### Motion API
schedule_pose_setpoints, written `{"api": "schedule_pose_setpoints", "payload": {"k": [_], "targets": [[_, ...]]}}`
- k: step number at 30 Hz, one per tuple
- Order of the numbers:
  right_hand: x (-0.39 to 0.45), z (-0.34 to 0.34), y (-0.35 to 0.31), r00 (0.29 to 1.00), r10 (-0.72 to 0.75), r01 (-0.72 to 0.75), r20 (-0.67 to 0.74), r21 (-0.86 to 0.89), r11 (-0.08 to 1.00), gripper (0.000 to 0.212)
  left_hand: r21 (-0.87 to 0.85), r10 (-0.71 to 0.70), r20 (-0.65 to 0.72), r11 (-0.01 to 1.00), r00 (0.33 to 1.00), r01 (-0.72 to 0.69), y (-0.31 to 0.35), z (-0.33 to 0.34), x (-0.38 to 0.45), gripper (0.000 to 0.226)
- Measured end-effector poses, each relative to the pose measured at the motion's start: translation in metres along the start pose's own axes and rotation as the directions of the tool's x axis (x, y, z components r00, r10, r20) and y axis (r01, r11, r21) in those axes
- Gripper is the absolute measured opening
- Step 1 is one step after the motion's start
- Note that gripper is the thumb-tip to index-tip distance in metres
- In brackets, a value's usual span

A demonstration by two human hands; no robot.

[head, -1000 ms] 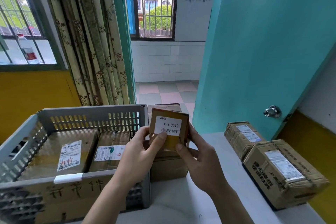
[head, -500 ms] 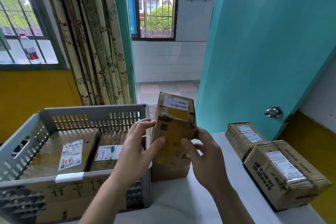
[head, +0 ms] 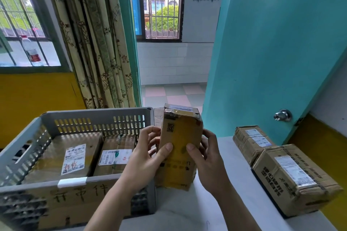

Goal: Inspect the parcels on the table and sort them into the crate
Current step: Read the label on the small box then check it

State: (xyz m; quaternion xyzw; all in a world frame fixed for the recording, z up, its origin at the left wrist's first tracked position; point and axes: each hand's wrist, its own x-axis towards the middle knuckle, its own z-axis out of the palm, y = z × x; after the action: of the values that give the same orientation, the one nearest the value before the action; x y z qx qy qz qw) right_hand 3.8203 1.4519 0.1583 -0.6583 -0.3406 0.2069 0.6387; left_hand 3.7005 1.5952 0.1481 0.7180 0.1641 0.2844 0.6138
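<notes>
tilted-forward cardboard parcel, glossy tape

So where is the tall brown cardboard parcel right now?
The tall brown cardboard parcel stands upright mid-frame, held between the left hand and right hand, just right of the grey plastic crate.

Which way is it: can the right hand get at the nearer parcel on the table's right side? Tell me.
Probably yes, but not yet. Nothing lies between the right hand and the nearer parcel, but it and the left hand both hold the small parcel.
</notes>
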Motion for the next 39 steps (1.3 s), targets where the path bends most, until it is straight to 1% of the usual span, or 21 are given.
{"api": "schedule_pose_setpoints", "payload": {"k": [3,6,9,13,14,16,17,18,20,22,23,25,27,29,30,32,35,36,39], "targets": [[0.0,0.003,0.002,1.0,-0.006,0.006,0.015,-0.009,1.0,0.044,-0.009,-0.078,-0.012,0.997,0.997,0.077,0.011,-0.001,0.003,0.055],[0.0,0.006,0.005,1.0,-0.011,0.012,0.021,-0.016,1.0,0.048,0.012,-0.094,-0.048,0.995,0.994,0.094,0.017,0.001,0.006,0.052],[0.002,0.006,0.002,1.0,0.001,-0.002,0.023,0.01,1.0,0.045,-0.002,-0.109,-0.068,0.994,0.992,0.109,0.015,-0.001,0.004,0.055],[0.005,0.005,-0.003,1.0,0.026,-0.026,0.003,-0.002,1.0,0.039,-0.021,-0.13,-0.084,0.991,0.988,0.129,0.013,0.0,0.001,0.052],[0.005,0.005,-0.003,1.0,0.024,-0.024,0.003,-0.007,1.0,0.041,-0.018,-0.134,-0.09,0.991,0.987,0.133,0.013,0.001,0.0,0.053],[0.003,0.006,-0.003,1.0,0.014,-0.014,-0.009,-0.02,1.0,0.053,-0.011,-0.134,-0.086,0.991,0.987,0.134,0.014,0.002,-0.002,0.049],[0.003,0.006,-0.003,0.999,0.021,-0.022,-0.024,-0.035,0.999,0.057,-0.007,-0.137,-0.078,0.991,0.987,0.137,0.015,0.001,-0.002,0.047],[0.004,0.006,-0.003,0.999,0.028,-0.03,-0.041,-0.045,0.999,0.055,-0.005,-0.139,-0.061,0.99,0.988,0.139,0.015,0.0,-0.002,0.046],[0.007,0.005,-0.007,0.995,0.051,-0.055,-0.081,-0.042,0.998,0.044,0.009,-0.13,0.009,0.991,0.991,0.13,0.012,-0.004,-0.004,0.057],[0.01,0.005,-0.012,0.991,0.075,-0.079,-0.11,-0.032,0.996,0.041,0.028,-0.147,0.078,0.989,0.986,0.145,0.009,-0.007,-0.007,0.07],[0.011,0.005,-0.014,0.99,0.085,-0.089,-0.115,-0.031,0.996,0.041,0.024,-0.151,0.093,0.988,0.984,0.149,0.009,-0.006,-0.008,0.07],[0.009,0.005,-0.014,0.991,0.096,-0.097,-0.088,-0.007,0.995,0.039,-0.001,-0.142,0.068,0.99,0.987,0.143,0.011,-0.004,-0.008,0.066],[0.005,0.005,-0.011,0.996,0.095,-0.095,0.001,0.045,0.995,0.039,-0.032,-0.142,0.02,0.989,0.99,0.143,0.012,-0.003,-0.006,0.065],[-0.001,0.005,-0.01,0.989,0.107,-0.116,0.1,0.089,0.989,0.045,-0.087,-0.169,-0.036,0.982,0.985,0.165,0.013,-0.003,-0.004,0.064],[-0.003,0.006,-0.01,0.986,0.112,-0.124,0.127,0.097,0.987,0.046,-0.103,-0.184,-0.064,0.979,0.981,0.177,0.013,-0.004,-0.003,0.062],[-0.005,0.008,-0.009,0.987,0.111,-0.123,0.12,0.091,0.988,0.045,-0.113,-0.218,-0.061,0.971,0.974,0.211,0.014,-0.007,-0.003,0.06],[-0.001,0.01,-0.009,0.994,0.1,-0.104,0.053,0.062,0.993,0.042,-0.102,-0.278,0.055,0.954,0.959,0.283,0.017,-0.006,-0.008,0.063],[0.001,0.01,-0.009,0.994,0.1,-0.103,0.041,0.061,0.993,0.04,-0.105,-0.286,0.071,0.95,0.956,0.293,0.017,-0.005,-0.009,0.064],[0.002,0.01,-0.006,0.994,0.081,-0.087,0.068,0.09,0.992,0.043,-0.14,-0.3,0.012,0.944,0.954,0.299,0.019,0.0,-0.009,0.06]]}}
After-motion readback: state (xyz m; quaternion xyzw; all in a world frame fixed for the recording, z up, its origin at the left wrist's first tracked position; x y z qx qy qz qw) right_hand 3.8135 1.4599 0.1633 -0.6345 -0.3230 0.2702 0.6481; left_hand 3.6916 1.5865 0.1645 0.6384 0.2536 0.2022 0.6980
